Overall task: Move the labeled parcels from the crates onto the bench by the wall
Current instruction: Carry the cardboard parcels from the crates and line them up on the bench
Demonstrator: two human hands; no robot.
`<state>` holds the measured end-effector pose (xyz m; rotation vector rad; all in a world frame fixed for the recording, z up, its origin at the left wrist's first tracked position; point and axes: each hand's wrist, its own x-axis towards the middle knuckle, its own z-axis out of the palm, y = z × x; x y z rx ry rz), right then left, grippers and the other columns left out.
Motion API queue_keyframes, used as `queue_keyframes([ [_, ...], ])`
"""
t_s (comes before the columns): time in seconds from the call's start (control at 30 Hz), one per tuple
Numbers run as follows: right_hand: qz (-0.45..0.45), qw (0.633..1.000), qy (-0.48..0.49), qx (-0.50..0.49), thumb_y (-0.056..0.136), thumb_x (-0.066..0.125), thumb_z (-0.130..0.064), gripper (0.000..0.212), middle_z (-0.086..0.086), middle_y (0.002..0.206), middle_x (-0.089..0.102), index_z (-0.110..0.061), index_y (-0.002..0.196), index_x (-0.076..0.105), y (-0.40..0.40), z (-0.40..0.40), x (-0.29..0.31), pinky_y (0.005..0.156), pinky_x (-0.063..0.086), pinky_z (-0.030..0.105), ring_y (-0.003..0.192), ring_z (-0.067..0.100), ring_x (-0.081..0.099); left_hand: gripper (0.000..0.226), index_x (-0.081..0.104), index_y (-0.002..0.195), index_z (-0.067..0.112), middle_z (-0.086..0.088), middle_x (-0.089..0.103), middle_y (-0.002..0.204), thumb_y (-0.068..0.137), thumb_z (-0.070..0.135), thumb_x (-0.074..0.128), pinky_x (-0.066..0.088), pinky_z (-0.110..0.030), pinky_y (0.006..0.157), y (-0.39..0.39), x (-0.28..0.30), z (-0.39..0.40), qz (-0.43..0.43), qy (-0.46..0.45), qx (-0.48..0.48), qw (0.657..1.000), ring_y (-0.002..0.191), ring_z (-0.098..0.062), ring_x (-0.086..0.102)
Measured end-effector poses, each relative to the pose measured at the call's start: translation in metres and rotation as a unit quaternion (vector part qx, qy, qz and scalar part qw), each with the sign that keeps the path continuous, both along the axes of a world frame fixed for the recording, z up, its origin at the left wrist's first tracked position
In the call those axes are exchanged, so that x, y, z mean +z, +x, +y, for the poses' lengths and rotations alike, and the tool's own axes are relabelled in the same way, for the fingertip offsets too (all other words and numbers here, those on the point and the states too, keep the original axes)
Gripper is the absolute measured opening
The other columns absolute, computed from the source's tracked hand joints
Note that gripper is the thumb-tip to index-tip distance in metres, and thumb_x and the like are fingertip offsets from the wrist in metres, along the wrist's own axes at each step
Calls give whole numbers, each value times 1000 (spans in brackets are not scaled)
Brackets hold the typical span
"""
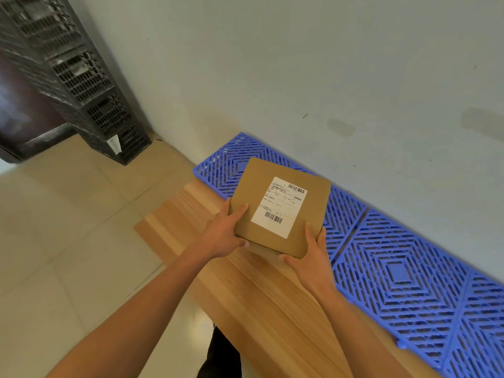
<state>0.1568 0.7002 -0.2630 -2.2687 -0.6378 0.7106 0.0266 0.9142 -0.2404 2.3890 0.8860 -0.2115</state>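
Wooden bench (261, 304), parcel (278, 205) between both hands' grip

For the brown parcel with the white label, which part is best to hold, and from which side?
Probably the two near corners of the parcel, one from each side, as the left hand and right hand do now. It is flat and wide, label up, so thumbs on top and fingers beneath keep it level.

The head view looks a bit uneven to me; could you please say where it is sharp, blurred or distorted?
Head view: the parcel, its label and both hands are fairly sharp, though the label's text is too small to read; the dark crate stack at upper left is smeared by blur; the wide lens bends the blue grid mats and wooden bench; lighting is soft, without glare.
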Motion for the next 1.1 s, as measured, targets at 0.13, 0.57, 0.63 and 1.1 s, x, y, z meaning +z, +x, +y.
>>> queue_keyframes([
  [0.13,7,999,-31,-26,76,82,-52,116,1,168,-15,-38,160,4,-9,89,-7,112,37,42,153,22,17,111,17,159,42,1,-10,169,74,34,87,30,-46,119,4,-16,96,0,-29,-6,1000,154,-25,15],
  [0.57,-13,995,-49,-80,82,75,-54,106,1,168,-9,-36,160,5,-6,285,-32,116,32,45,154,24,7,98,33,156,38,1,0,169,75,27,88,19,-41,124,37,-46,316,-16,-50,-53,997,154,-21,8],
  [0.63,-20,995,-44,-84,84,75,-53,105,1,168,-10,-36,160,4,-4,298,-37,117,33,45,154,25,7,97,34,155,39,2,-1,169,75,26,88,20,-42,124,46,-49,330,-19,-55,-55,997,154,-20,8],
  [1.1,-26,992,-93,-87,87,64,-62,99,-5,166,-19,-38,160,1,0,314,-47,112,37,51,154,23,-7,83,34,153,44,-1,2,169,81,63,69,12,-54,121,62,-57,346,27,39,-135,990,155,-19,-9],
])
